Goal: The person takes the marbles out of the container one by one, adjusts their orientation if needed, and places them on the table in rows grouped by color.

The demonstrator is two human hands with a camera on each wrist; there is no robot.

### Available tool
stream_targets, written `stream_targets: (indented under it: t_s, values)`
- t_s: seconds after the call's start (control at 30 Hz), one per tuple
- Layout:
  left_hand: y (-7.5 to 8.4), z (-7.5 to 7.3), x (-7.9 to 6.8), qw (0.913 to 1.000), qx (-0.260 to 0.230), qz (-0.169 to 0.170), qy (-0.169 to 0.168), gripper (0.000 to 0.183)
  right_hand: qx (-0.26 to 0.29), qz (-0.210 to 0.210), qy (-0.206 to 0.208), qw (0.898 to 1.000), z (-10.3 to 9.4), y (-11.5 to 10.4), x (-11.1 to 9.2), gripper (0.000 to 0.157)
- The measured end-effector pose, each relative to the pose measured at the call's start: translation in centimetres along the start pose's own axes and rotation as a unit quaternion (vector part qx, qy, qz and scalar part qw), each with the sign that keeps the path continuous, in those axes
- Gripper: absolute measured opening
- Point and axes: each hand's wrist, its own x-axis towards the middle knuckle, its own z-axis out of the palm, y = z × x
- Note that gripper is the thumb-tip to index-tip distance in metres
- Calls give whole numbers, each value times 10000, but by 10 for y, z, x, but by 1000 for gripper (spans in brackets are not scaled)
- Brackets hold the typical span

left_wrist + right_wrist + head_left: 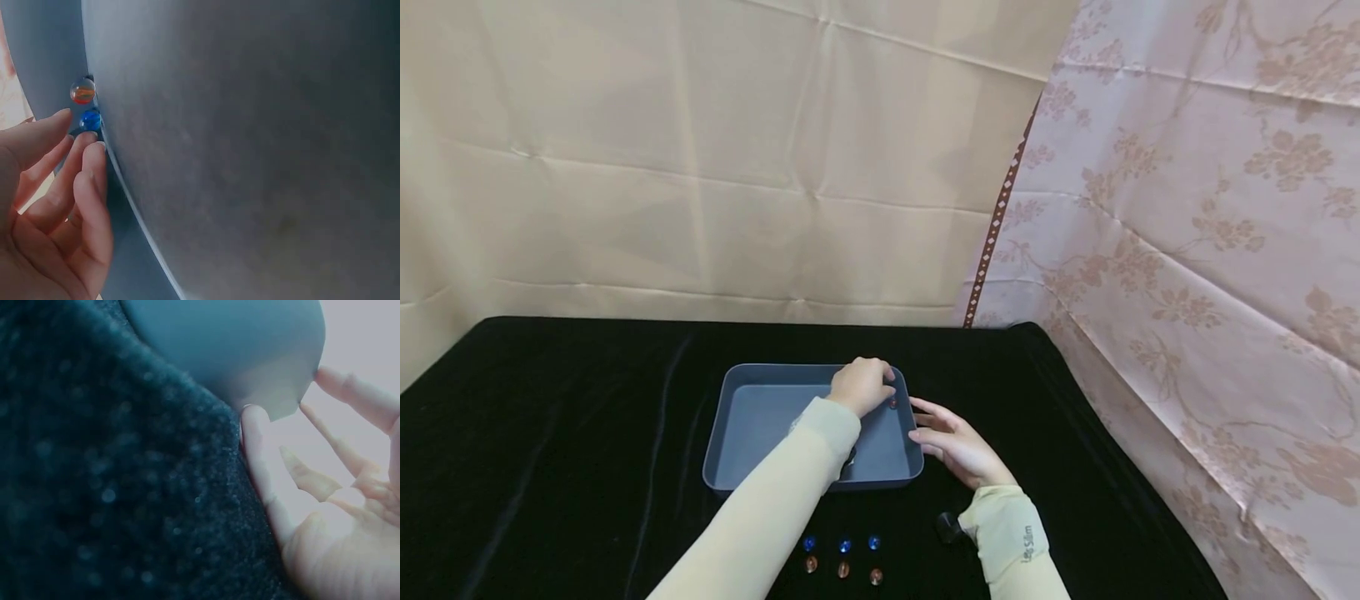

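My left hand reaches into the right end of a grey-blue tray. In the left wrist view, its fingertips are right at a blue glass marble by the tray wall, with the thumb tip a little apart from it. An orange-and-clear marble lies beside the blue one; the head view shows this orange marble near the left thumb. My right hand is at the tray's right outer side, fingers spread and fairly straight, fingertips touching the wall.
On the black cloth in front of the tray lie three blue marbles and, nearer, three orange-brown ones. A dark object sits at the right wrist. Pale curtains hang behind the table.
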Motion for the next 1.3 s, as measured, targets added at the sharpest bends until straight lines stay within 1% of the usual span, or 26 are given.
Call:
stream_targets:
  t_s: [0.2, 0.37, 0.57, 0.77, 0.87, 1.13, 1.3]
  values:
    - [6, 3, 1, 9999, 94, -10, -132, 17, -3, 78, 89, 9999, -1, 0, -1, 63]
    - [8, 4, 1, 9998, 137, -27, -150, 10, -21, 111, 118, 9999, -1, 0, -1, 64]
    - [7, 5, 2, 9995, 268, -9, -180, 14, -7, 108, 59, 9999, 0, -1, -1, 63]
    - [6, 6, 3, 9992, 357, -35, -177, 10, -9, -14, -86, 10000, -1, 0, 0, 63]
    - [6, 6, 3, 9991, 378, -66, -196, 12, -15, -76, -144, 9999, -1, 1, 1, 63]
    - [5, 6, 3, 9987, 421, -117, -275, 11, -15, -59, -96, 9999, -1, 1, 0, 62]
    - [5, 6, 3, 9988, 428, -102, -228, 14, 30, -33, -123, 9999, -2, 0, 0, 60]
